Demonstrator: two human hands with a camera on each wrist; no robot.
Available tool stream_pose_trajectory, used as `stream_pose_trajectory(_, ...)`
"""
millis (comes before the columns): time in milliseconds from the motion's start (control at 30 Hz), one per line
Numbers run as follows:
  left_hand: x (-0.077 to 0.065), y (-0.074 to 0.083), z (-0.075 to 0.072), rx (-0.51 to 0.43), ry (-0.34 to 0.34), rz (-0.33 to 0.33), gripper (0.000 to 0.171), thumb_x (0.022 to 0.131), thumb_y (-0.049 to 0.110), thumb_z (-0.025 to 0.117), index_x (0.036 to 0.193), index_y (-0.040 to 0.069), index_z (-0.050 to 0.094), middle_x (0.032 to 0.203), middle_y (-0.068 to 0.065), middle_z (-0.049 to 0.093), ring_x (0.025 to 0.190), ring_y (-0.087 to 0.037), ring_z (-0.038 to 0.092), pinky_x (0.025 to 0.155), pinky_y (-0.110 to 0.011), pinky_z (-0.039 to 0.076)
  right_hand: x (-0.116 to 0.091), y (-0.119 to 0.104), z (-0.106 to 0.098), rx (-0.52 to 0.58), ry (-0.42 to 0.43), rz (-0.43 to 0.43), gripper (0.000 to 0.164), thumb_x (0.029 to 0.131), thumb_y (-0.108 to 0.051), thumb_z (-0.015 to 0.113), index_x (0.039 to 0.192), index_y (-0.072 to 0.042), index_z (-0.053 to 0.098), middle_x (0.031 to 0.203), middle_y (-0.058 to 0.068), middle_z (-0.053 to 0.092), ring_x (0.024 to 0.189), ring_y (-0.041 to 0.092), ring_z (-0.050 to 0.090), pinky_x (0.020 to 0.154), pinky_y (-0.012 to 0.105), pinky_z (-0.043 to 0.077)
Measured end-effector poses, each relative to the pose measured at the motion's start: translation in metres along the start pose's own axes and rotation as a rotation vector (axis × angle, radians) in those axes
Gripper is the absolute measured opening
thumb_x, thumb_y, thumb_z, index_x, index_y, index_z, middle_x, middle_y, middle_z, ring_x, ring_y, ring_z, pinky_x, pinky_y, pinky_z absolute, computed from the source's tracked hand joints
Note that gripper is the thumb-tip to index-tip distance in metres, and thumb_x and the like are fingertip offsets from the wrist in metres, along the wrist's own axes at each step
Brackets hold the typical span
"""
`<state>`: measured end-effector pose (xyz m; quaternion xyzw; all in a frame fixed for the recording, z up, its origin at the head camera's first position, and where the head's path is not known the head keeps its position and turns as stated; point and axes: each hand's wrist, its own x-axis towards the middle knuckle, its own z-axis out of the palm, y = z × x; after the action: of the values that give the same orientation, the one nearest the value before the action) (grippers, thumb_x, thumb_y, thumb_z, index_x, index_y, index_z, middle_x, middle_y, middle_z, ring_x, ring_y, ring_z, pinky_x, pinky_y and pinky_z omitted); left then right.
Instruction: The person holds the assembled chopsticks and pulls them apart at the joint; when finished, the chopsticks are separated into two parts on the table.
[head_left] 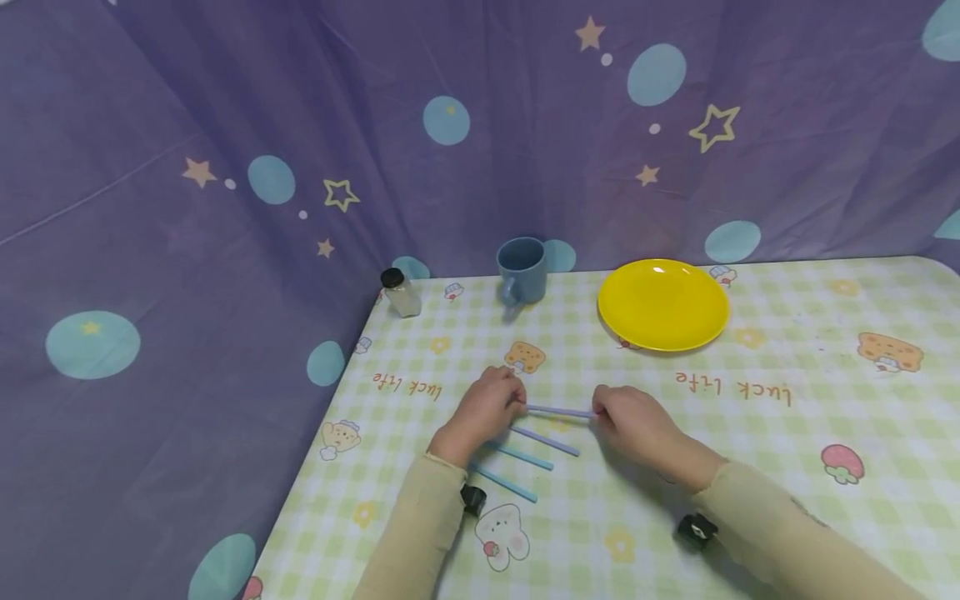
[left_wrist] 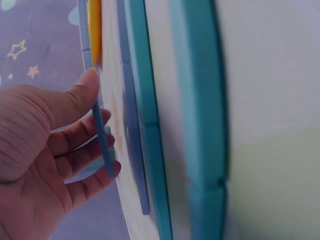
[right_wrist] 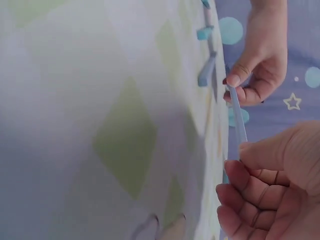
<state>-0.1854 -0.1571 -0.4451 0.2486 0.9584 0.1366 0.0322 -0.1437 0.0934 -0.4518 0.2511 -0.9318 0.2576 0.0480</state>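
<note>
Both hands share one thin lavender stick (head_left: 558,411), held just over the tablecloth. My left hand (head_left: 486,406) pinches its left end between thumb and fingers. At the opposite end, the right hand's (head_left: 636,423) thumb and index finger pinch it, as the right wrist view also shows. A second lavender stick (head_left: 551,442) lies nearer me on the cloth. Beside it are two teal sticks (head_left: 528,458), roughly parallel, their left parts hidden by my left hand and wrist. Up close in the left wrist view, the teal stick (left_wrist: 200,100) is flat-sided with a seam across it.
A yellow plate (head_left: 663,307) lies toward the back. Left of it stands a blue mug (head_left: 522,271), and a black-capped jar (head_left: 401,293) is at the far left corner. A patterned purple curtain (head_left: 487,183) hangs behind the checked tablecloth (head_left: 750,467).
</note>
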Motion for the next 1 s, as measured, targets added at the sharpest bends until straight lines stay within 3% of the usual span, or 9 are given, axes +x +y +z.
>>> stream_pose_trajectory(133, -0.002, 0.010, -0.002, -0.071, 0.019, 0.000, 0.010, 0.089, 0.022, 0.072, 0.083, 0.018, 0.065, 0.085, 0.005, 0.066, 0.084, -0.014, 0.061, 0.080, -0.032, 0.048, -0.006, 0.005, -0.011, 0.014, 0.028, 0.010, 0.015, 0.083, -0.003, 0.072, 0.082, -0.010, 0.059, 0.072, -0.004, 0.057, 0.063, 0.014, 0.049, 0.064, 0.036, 0.047)
stream_pose_trajectory(267, -0.003, 0.021, -0.002, -0.124, 0.040, 0.025, 0.007, 0.092, 0.022, 0.069, 0.088, 0.017, 0.064, 0.080, 0.007, 0.065, 0.072, -0.011, 0.057, 0.073, -0.031, 0.047, -0.012, 0.011, -0.021, 0.042, 0.040, 0.033, 0.017, 0.084, -0.003, 0.072, 0.081, -0.012, 0.059, 0.070, -0.007, 0.054, 0.064, 0.012, 0.046, 0.063, 0.034, 0.044)
stream_pose_trajectory(500, -0.001, 0.038, 0.003, -0.264, 0.030, 0.081, 0.014, 0.095, 0.020, 0.064, 0.108, 0.016, 0.069, 0.088, 0.006, 0.069, 0.076, -0.004, 0.060, 0.072, -0.023, 0.048, -0.022, 0.023, -0.039, 0.082, 0.016, 0.079, 0.014, 0.087, -0.007, 0.072, 0.081, -0.014, 0.061, 0.071, -0.009, 0.054, 0.064, 0.011, 0.045, 0.062, 0.031, 0.042)
stream_pose_trajectory(667, 0.002, 0.050, 0.007, -0.401, 0.018, 0.136, 0.012, 0.096, 0.018, 0.063, 0.103, 0.014, 0.072, 0.090, 0.008, 0.072, 0.076, 0.001, 0.060, 0.072, -0.018, 0.048, -0.028, 0.030, -0.048, 0.115, -0.030, 0.108, 0.015, 0.086, -0.011, 0.074, 0.080, -0.016, 0.061, 0.072, -0.011, 0.057, 0.065, 0.009, 0.047, 0.063, 0.032, 0.043)
stream_pose_trajectory(800, 0.005, 0.061, 0.011, -0.479, 0.007, 0.161, 0.011, 0.096, 0.016, 0.063, 0.101, 0.014, 0.072, 0.089, 0.009, 0.072, 0.073, 0.002, 0.059, 0.069, -0.017, 0.047, -0.032, 0.033, -0.050, 0.120, -0.029, 0.083, 0.015, 0.086, -0.012, 0.074, 0.079, -0.018, 0.062, 0.072, -0.013, 0.057, 0.065, 0.007, 0.048, 0.063, 0.031, 0.043)
stream_pose_trajectory(1000, 0.010, 0.076, 0.020, -0.541, -0.006, 0.181, 0.011, 0.096, 0.013, 0.062, 0.101, 0.014, 0.072, 0.087, 0.009, 0.072, 0.068, 0.002, 0.056, 0.064, -0.016, 0.046, -0.040, 0.033, -0.049, 0.073, 0.042, -0.045, 0.013, 0.083, -0.007, 0.076, 0.085, -0.018, 0.068, 0.079, -0.014, 0.062, 0.070, 0.004, 0.054, 0.066, 0.031, 0.049)
